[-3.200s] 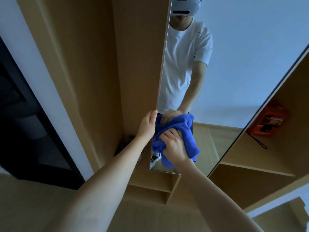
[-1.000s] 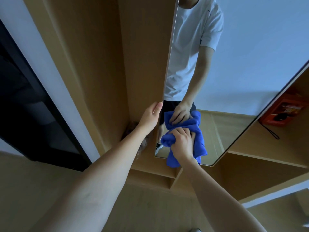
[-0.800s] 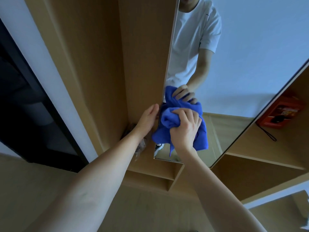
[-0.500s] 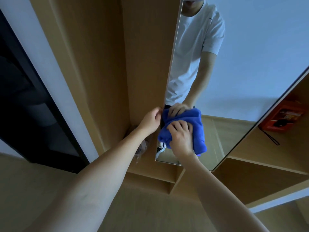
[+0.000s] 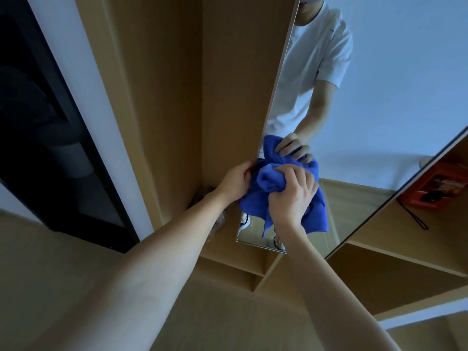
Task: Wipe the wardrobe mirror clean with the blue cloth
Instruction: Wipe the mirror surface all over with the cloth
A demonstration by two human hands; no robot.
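The wardrobe mirror [image 5: 379, 102] is a tall panel on an open door, seen from below its middle. My right hand [image 5: 291, 196] grips a bunched blue cloth [image 5: 316, 214] and presses it against the lower left part of the glass. My left hand [image 5: 235, 183] holds the mirror door's left edge, fingers curled round it, just beside the cloth. The reflection shows a person in a white T-shirt with the cloth and a hand mirrored above my own.
Wooden wardrobe panels [image 5: 177, 97] stand left of the mirror, with open shelves [image 5: 392, 262] below and right. A red box [image 5: 435, 188] with a black cord lies on the right shelf. A dark doorway [image 5: 38, 122] is at far left.
My right hand has moved the cloth up and down over the lower left glass; it now sits slightly higher and more bunched than half a second ago. My left hand stayed on the door edge.
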